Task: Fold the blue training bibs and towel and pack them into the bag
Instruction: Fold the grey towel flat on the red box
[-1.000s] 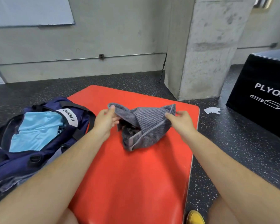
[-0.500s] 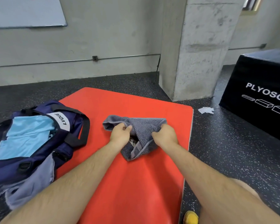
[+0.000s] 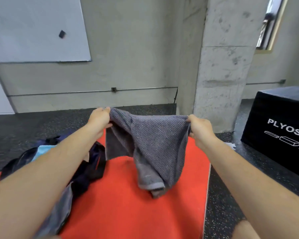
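Towel (image 3: 150,149) was bunched on the mat (image 3: 128,213) under both hands 0.5 s ago. Now it's lifted and stretched out between them, and the camera has tilted up.

Progress, judging from this view:
- Light blue bib (image 3: 41,150) is showing in the open bag (image 3: 91,169), so the bibs look packed. Can't count them, the left forearm covers most of the bag.
- Towel is not folded yet. It's only being opened out, and it's still twisted.
- Left to do: square the towel, fold it, put it in the bag.

Hands and towel:
- Left hand (image 3: 100,119) is closed, pinching the towel's top left corner.
- Right hand (image 3: 199,129) is closed, gripping the top right corner.
- The top edge sags slightly between them and the body hangs down below the hands.
- The lower end is crumpled, at or just touching the mat. Can't tell which.
- Bag sits to the left of the towel at the mat's left edge, below the left forearm.
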